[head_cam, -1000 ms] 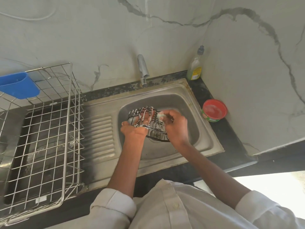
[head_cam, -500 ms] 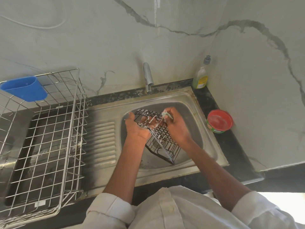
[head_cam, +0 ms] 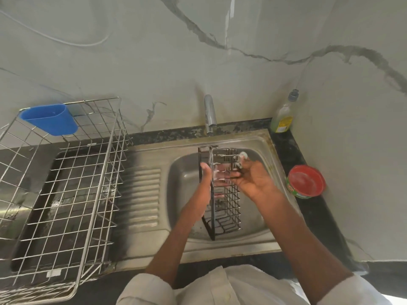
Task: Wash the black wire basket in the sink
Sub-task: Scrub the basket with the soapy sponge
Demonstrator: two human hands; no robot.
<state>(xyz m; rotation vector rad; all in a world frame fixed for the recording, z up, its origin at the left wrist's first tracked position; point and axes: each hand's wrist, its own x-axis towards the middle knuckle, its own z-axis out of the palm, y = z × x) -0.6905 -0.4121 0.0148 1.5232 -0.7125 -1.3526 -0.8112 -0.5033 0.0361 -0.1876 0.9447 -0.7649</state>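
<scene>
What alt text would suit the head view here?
Over a steel sink, the left hand steadies a soapy black wire basket standing on end while the right hand scrubs it with a small scrubber. A wire dish rack sits to the left.

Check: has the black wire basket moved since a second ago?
Yes. The black wire basket has swung from lying across the sink basin to standing on end, top near the tap.

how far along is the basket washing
Soaping looks underway: suds cling to the black wire basket, held on end in the sink. The left hand steadies it; the right hand scrubs its top. Rinsing remains; no water visibly runs from the tap.
</scene>
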